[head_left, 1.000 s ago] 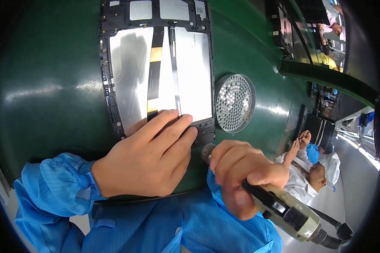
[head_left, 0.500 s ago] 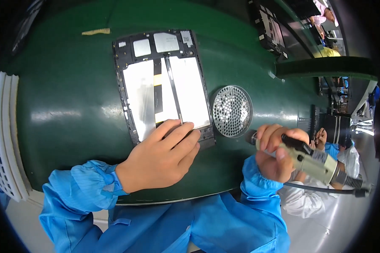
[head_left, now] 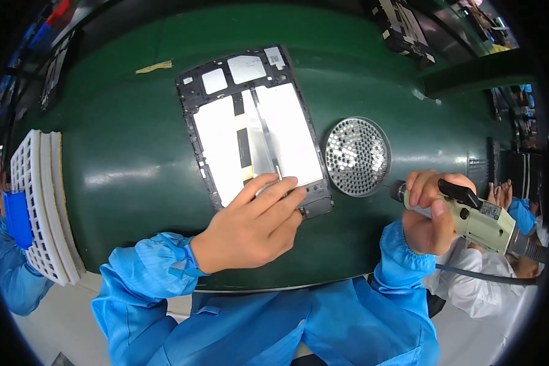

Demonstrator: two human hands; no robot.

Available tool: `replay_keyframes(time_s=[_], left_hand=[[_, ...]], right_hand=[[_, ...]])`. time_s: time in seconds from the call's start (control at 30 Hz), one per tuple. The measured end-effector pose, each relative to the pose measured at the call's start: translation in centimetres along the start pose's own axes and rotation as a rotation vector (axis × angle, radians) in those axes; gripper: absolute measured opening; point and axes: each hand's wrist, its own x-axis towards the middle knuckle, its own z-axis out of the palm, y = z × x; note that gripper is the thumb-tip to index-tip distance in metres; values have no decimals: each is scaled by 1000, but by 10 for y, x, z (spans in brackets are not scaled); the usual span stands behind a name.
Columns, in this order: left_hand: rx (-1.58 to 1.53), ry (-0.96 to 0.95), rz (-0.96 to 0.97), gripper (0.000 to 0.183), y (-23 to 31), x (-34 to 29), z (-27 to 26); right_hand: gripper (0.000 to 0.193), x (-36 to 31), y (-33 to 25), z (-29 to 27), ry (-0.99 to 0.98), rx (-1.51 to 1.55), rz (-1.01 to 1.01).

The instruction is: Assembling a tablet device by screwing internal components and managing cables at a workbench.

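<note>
An opened tablet (head_left: 293, 134) lies on the green table, its back side showing silver battery panels and a black frame. My left hand (head_left: 250, 229) rests on the tablet's near end, fingers stretched out and lying over the edge of the batteries. What lies under the fingertips is hidden. My right hand (head_left: 430, 213) is wrapped round a cream electric screwdriver (head_left: 482, 227) with a black lever, held up off the table to the right of the tablet. Its dark tip points left. Between the screwdriver and the tablet sits a round dish (head_left: 358, 157) with a perforated top and shiny small parts in it.
White foam trays (head_left: 43, 207) stand stacked at the left edge, a blue piece on them. A scrap of yellowish tape (head_left: 154, 67) lies at the far left. More device parts (head_left: 405, 30) sit at the far right, near a green bar (head_left: 479, 76). Co-workers sit on both sides.
The whole view has swung left, so the table and its things appear farther right. My left hand stays on the tablet, and my right hand still holds the screwdriver raised.
</note>
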Motion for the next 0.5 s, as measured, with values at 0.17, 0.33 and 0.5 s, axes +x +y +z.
replay_keyframes(time_s=[0.17, 0.33, 0.5], left_hand=[[-14, 5, 17, 18, -1, 0, 2], [-4, -16, 11, 18, 0, -2, -1], [25, -43, 28, 17, 2, -2, -2]], right_hand=[[39, -3, -3, -2, 7, 11, 32], [38, -1, -1, 4, -11, 40, 35], [38, -2, 2, 4, -18, 37, 39]])
